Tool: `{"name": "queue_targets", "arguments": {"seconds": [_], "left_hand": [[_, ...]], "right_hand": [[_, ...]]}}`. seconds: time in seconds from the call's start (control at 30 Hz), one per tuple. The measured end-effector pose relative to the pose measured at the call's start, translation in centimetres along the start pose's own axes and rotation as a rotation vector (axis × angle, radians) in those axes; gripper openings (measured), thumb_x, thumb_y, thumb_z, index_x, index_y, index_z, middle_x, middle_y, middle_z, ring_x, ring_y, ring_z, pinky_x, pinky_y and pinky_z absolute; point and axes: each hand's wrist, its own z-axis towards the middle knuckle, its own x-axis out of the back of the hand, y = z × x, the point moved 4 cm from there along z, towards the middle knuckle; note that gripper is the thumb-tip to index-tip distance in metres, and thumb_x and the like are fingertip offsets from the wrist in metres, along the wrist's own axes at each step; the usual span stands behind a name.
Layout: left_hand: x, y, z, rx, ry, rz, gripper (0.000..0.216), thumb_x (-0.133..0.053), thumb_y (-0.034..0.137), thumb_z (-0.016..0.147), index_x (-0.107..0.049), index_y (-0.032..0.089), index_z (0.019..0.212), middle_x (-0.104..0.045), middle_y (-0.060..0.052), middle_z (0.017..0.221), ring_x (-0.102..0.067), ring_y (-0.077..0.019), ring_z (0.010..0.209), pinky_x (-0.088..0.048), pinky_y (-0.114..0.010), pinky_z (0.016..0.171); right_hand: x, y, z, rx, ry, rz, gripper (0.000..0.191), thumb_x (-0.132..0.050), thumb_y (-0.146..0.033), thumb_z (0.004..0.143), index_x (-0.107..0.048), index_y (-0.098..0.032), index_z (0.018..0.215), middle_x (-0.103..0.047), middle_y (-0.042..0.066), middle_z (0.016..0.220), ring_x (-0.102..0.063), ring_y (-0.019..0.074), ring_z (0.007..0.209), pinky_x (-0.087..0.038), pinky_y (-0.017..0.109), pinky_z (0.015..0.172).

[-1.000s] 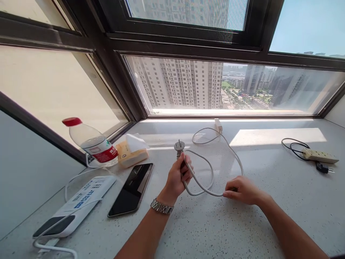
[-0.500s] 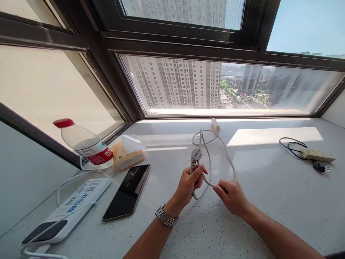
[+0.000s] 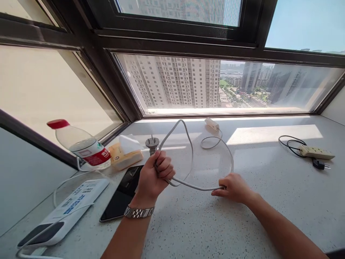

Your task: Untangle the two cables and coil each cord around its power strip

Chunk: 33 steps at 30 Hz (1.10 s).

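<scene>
My left hand (image 3: 156, 174), with a metal watch on its wrist, is closed round a grey-white power cord just below its plug (image 3: 152, 142). The plug's prongs point up. From this fist a loop of the cord (image 3: 192, 144) rises and comes back down. My right hand (image 3: 231, 189) is closed on the same cord, a stretch of which runs between both hands above the sill. Beyond the right hand the cord goes up to a small curl and a white block-shaped end (image 3: 212, 124) lying near the window.
On the left are a red-capped bottle (image 3: 91, 151), a tissue pack (image 3: 125, 158), a black phone (image 3: 115, 201) partly behind my left hand, and a white boxy device (image 3: 67, 208) with cables. To the right lies a cream power strip (image 3: 318, 152) with a black plug (image 3: 319, 164).
My left hand has moved left with the plug, away from my right hand. The cord between the hands is longer and its loop wider. The white end has shifted slightly left.
</scene>
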Motion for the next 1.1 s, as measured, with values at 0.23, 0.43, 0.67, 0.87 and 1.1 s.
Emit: {"name": "queue_targets", "arguments": {"seconds": [0.23, 0.43, 0.67, 0.87, 1.1], "left_hand": [[0.5, 6.7, -4.3, -0.304, 0.136, -0.058, 0.060, -0.007, 0.036, 0.100, -0.032, 0.018, 0.048, -0.006, 0.006, 0.043, 0.011, -0.0053, 0.041, 0.006, -0.020, 0.037], [3.1, 7.7, -5.1, -0.296, 0.014, 0.059, 0.054, -0.042, 0.045, 0.092, -0.035, 0.019, 0.045, 0.003, 0.009, 0.040, 0.012, -0.0008, 0.034, 0.008, -0.018, 0.037], [-0.8, -0.7, -3.3, 0.232, -0.252, 0.429, 0.053, -0.071, 0.049, 0.070, -0.033, 0.021, 0.046, -0.017, 0.009, 0.041, -0.012, -0.0025, 0.035, -0.013, -0.018, 0.035], [-5.4, -9.2, -3.7, 0.185, -0.376, 0.751, 0.059, -0.060, 0.064, 0.076, -0.032, 0.021, 0.047, -0.026, 0.006, 0.043, -0.018, -0.0049, 0.040, -0.014, -0.022, 0.039], [-5.2, -12.6, -4.1, -0.096, -0.175, 1.071, 0.026, -0.073, 0.037, 0.071, -0.055, 0.019, 0.067, -0.035, 0.008, 0.050, -0.025, -0.0077, 0.048, -0.019, -0.023, 0.048]], "right_hand": [[2.6, 6.1, -0.2, -0.098, 0.037, 0.227, 0.052, -0.072, -0.063, 0.067, -0.051, -0.019, 0.048, -0.042, -0.004, 0.047, -0.031, 0.0091, 0.048, -0.021, 0.025, 0.050], [4.9, 8.0, -1.7, -0.017, 0.047, 0.346, 0.052, -0.061, -0.065, 0.075, -0.054, -0.019, 0.052, -0.046, -0.003, 0.050, -0.033, 0.0104, 0.051, -0.031, 0.027, 0.056], [5.0, 5.5, -0.7, -0.282, 0.582, 0.522, 0.056, -0.049, -0.070, 0.081, -0.044, -0.021, 0.055, -0.034, -0.004, 0.048, -0.027, 0.0096, 0.046, -0.019, 0.026, 0.046], [4.2, 1.6, -1.7, -0.288, 0.487, 1.476, 0.038, -0.068, -0.056, 0.073, -0.057, -0.019, 0.077, -0.045, -0.005, 0.060, -0.037, 0.0083, 0.046, -0.027, 0.020, 0.039], [2.3, -2.6, -2.4, -0.124, 0.291, 1.728, 0.050, -0.064, -0.063, 0.077, -0.071, -0.022, 0.105, -0.066, 0.010, 0.116, -0.061, 0.0260, 0.104, -0.050, 0.039, 0.086]]}}
